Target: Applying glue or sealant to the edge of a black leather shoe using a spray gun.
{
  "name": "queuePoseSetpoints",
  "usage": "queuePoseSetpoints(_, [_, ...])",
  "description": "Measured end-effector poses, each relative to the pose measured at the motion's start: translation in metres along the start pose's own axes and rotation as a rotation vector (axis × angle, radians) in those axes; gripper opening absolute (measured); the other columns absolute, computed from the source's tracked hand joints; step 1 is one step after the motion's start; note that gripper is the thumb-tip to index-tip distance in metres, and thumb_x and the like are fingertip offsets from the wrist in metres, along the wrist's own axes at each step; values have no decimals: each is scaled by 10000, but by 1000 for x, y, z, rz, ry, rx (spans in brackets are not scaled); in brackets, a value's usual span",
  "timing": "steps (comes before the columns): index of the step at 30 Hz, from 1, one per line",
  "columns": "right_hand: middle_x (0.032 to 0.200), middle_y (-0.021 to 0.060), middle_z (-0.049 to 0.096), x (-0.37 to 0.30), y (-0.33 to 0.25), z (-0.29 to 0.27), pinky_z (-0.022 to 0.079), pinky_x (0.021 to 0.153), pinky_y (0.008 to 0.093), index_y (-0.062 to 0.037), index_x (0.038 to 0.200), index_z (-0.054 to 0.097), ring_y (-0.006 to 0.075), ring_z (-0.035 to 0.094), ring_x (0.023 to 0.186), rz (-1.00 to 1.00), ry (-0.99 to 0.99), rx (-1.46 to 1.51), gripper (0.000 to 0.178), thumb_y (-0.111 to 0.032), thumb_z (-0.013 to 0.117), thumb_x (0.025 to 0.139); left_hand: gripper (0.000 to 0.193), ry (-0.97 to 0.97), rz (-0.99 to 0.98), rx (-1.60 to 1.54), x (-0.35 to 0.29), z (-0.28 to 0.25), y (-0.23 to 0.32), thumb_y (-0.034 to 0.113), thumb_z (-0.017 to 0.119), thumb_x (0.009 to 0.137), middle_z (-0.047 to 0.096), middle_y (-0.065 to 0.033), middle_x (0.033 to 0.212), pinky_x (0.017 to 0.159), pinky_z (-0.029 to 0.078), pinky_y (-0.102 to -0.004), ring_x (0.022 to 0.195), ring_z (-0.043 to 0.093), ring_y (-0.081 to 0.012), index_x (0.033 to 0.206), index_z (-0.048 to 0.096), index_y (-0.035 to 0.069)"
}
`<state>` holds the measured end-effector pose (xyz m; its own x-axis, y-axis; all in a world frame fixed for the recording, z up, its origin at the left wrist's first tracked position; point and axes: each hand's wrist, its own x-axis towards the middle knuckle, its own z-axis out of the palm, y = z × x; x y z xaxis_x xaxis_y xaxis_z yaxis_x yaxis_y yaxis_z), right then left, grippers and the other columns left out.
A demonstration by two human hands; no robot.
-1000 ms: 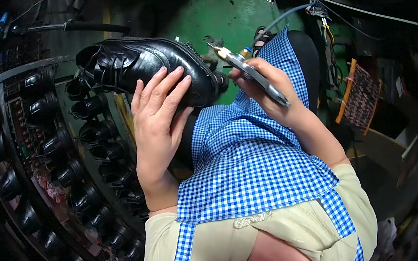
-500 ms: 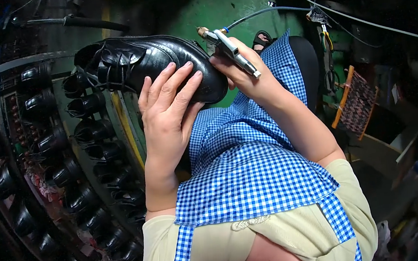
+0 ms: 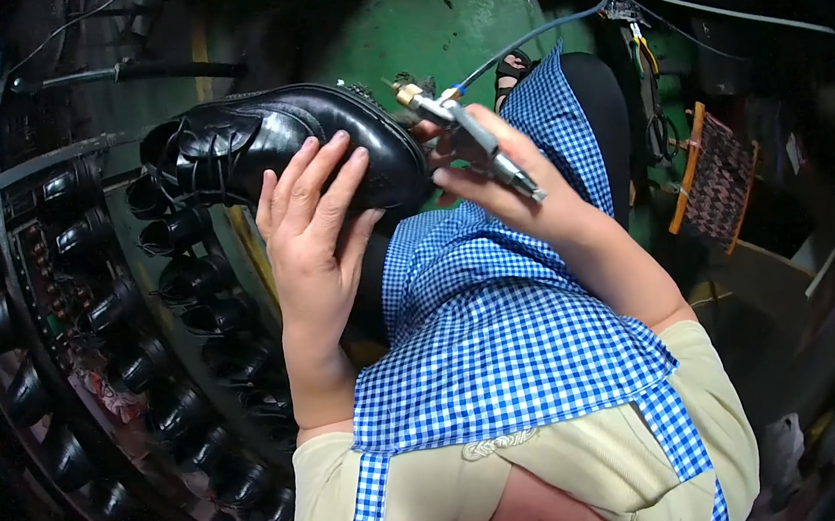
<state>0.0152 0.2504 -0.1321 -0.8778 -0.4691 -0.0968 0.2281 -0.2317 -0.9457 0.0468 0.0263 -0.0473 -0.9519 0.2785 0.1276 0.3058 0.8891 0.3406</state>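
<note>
My left hand [image 3: 312, 232] holds a glossy black lace-up boot [image 3: 278, 143] from below, fingers spread up over its toe side. The boot lies sideways above my lap, toe to the right. My right hand [image 3: 495, 178] grips a slim metal spray tool [image 3: 466, 135] with a brass tip that sits close to the boot's toe; a thin blue hose [image 3: 527, 39] runs off from it. A blue-and-white checked apron [image 3: 504, 322] covers my lap.
Rows of black boots [image 3: 179, 283] fill curved racks [image 3: 32, 328] on the left. A green floor [image 3: 425, 29] lies ahead. A woven basket-like stand [image 3: 716, 176] and cables are at the right.
The boot and both hands have drawn closer together; the tool's brass tip has moved left and now sits beside the boot's toe. My left fingers slid further up the boot.
</note>
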Motion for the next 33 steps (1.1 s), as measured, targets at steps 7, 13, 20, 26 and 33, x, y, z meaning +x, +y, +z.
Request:
queuePoseSetpoints(7, [1221,97,654,9,13,-22,612,864,322,-8,1298,590,211,680,1140,-56,143,-29,279,-121,639,1047,518,-19,-11,1,2,-2,0,143,784,873,627,-55,1478,1250,245,-494,1436,513,-284,1382,695,162])
queuePoseSetpoints(13, [972,233,697,73,90,-16,544,764,490,-49,1201,525,458,693,906,-286,218,-439,379,-120,716,882,524,-14,-21,-17,0,-1,-1,152,786,875,621,-61,1485,1255,235,-485,1446,501,-290,1389,687,144])
queuePoseSetpoints(20, [1160,214,665,160,183,43,530,922,503,-54,1215,538,426,649,1118,2,400,-584,410,-159,731,870,518,46,3,-39,3,9,-4,180,781,893,616,-61,1494,1254,230,-482,1449,498,-289,1399,679,137])
queuePoseSetpoints(26, [1259,222,580,130,230,51,486,1009,506,-41,1243,521,428,573,1243,-169,276,-661,393,-126,682,895,536,41,3,-19,7,13,-5,206,778,906,596,-82,1518,1266,230,-491,1477,470,-284,1422,658,124])
queuePoseSetpoints(33, [1243,176,585,64,179,-12,539,937,477,-73,1147,634,423,631,1124,-127,162,-786,328,-52,714,829,506,45,-8,-46,4,8,-6,224,787,898,625,-47,1482,1241,249,-487,1432,514,-278,1389,687,159])
